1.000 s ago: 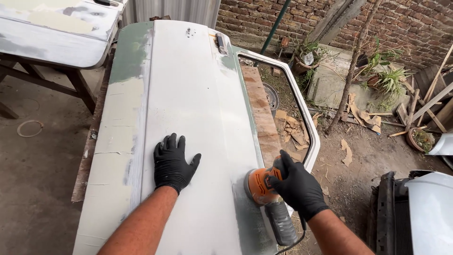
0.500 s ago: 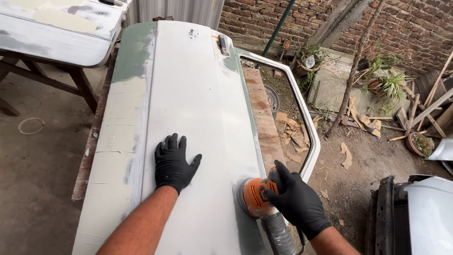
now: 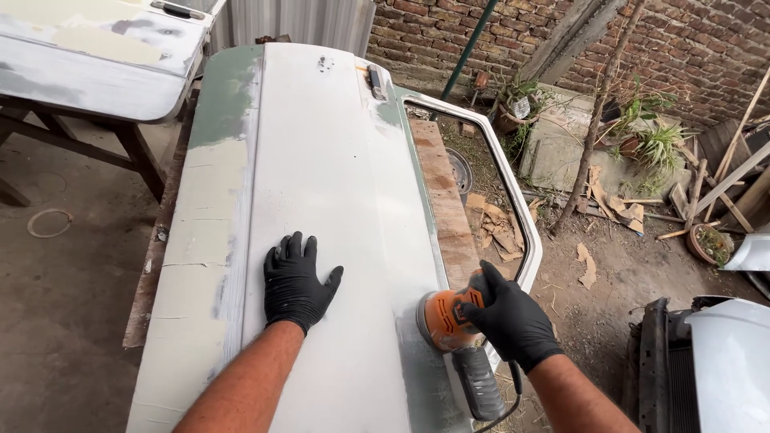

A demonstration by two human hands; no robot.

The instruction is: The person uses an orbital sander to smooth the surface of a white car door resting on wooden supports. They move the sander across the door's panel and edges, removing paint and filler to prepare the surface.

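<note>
Left hand (image 3: 295,281) fingers splayed on door (image 3: 321,160); right hand (image 3: 509,317) grips sander (image 3: 445,321).

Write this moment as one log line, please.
left hand: flat on door | right hand: grips orange sander at door's right edge | door: lies on wooden stand

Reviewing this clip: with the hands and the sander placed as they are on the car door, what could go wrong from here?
1. The orange sander runs close to the car door edge by the window frame; it could tip off or gouge the edge.
2. Its cord hangs beside the right hand and might snag.
3. The left hand lies flat on the panel near the sander's path.
</note>
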